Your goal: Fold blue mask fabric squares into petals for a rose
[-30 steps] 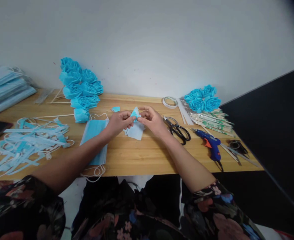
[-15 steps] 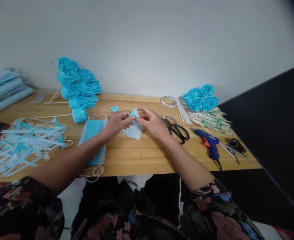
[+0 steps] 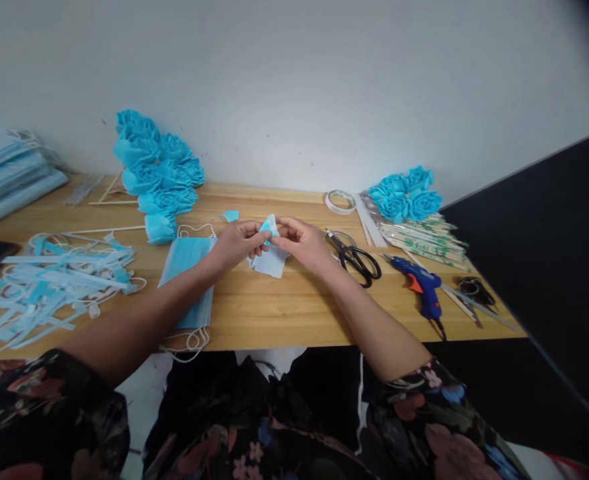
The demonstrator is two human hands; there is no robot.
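My left hand point(image 3: 237, 244) and my right hand point(image 3: 301, 243) meet over the middle of the wooden table point(image 3: 274, 313). Both pinch a small folded piece of blue mask fabric point(image 3: 270, 229) between thumb and fingertips. Under the hands lies a little stack of pale blue cut pieces point(image 3: 271, 264). A flat blue face mask point(image 3: 188, 279) lies just left of my left hand, its ear loops hanging past the table's front edge.
Blue fabric flowers point(image 3: 157, 172) lean on the wall at the left, more flowers point(image 3: 407, 194) on packed chopsticks at the right. Black scissors point(image 3: 357, 256), a blue glue gun point(image 3: 423, 285), a tape roll point(image 3: 340, 201), cut mask strips point(image 3: 49, 283) and stacked masks point(image 3: 9, 177) surround the hands.
The hands stay together on the small blue piece, with only slight finger movement. The view has shifted a little.
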